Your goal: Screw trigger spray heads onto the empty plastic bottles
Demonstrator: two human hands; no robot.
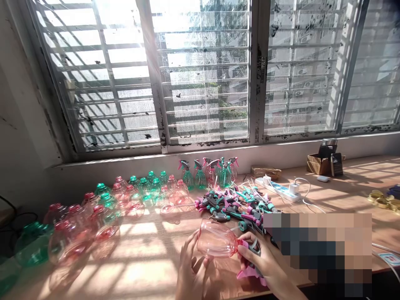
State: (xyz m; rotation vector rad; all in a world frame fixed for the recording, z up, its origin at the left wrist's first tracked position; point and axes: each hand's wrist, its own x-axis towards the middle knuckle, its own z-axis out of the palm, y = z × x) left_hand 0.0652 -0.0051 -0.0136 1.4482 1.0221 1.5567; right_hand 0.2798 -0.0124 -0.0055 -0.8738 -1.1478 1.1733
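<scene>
A clear pink plastic bottle [217,240] lies sideways above the wooden table's near edge, between my two hands. My left hand [192,271] cups its body from below, fingers wrapped against it. At the bottle's neck, my right hand [265,263] is closed around a pink and grey trigger sprayer head [251,260]. A heap of loose sprayer heads [237,204], pink, teal and grey, lies just beyond. Several empty pink and green bottles [103,208] stand in rows to the left.
Several finished spray bottles [208,173] stand against the wall under the barred window. A white power strip [278,189] with plugs and cables, a small cardboard box [318,163] and a woven basket [265,171] sit on the right. A blurred patch covers the right foreground.
</scene>
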